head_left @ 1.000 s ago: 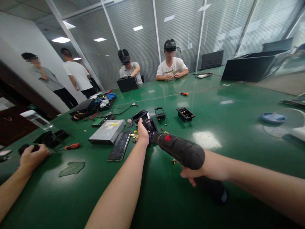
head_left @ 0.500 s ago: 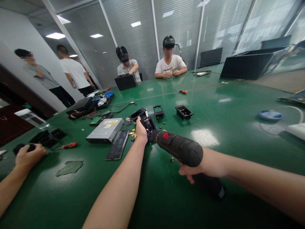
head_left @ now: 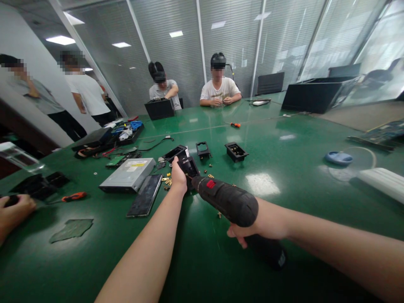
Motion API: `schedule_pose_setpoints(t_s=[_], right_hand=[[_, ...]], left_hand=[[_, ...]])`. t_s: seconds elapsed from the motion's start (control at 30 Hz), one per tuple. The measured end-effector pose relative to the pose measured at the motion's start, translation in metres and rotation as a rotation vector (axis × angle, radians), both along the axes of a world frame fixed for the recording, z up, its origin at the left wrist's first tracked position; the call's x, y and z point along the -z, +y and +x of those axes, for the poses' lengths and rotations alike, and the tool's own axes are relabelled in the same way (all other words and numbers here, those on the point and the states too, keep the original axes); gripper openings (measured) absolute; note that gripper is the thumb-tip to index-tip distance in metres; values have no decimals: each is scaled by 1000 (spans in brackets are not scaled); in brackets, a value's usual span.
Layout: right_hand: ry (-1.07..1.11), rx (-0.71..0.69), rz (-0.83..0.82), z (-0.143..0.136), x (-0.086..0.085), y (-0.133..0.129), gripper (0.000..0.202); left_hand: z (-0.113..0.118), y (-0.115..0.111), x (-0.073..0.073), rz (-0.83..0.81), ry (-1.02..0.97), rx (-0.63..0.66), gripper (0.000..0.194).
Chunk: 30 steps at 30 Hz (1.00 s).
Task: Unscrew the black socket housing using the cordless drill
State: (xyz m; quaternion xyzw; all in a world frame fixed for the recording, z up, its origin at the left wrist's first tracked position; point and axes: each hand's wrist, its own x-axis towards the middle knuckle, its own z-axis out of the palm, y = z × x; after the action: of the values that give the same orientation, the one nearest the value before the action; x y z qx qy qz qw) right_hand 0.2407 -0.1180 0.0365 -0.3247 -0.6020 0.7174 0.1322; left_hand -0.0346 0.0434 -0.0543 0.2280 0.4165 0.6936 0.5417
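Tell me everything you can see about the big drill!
The drill is chunky, dark and matte, like plastic or rubber, with a red patch on top. The right hand grips its handle. It slants, nose aimed at the open black box in the left hand; whether the tip touches is hard to tell. A black base shows below.
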Motion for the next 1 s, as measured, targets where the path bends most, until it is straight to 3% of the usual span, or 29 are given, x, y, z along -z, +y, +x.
schedule_pose_setpoints(t_s=[0.1,0.3,0.5,1.0], right_hand=[[15,-9,1,0,5,2,26],[15,-5,24,0,10,2,55],[15,12,38,1,7,0,52],[5,4,53,1,6,-1,53]], left_hand=[[2,0,-2,-15,23,-38,59],[3,-1,-4,-53,39,-51,53],[2,-3,-4,-60,68,-32,48],[0,-1,-1,-28,73,4,56]])
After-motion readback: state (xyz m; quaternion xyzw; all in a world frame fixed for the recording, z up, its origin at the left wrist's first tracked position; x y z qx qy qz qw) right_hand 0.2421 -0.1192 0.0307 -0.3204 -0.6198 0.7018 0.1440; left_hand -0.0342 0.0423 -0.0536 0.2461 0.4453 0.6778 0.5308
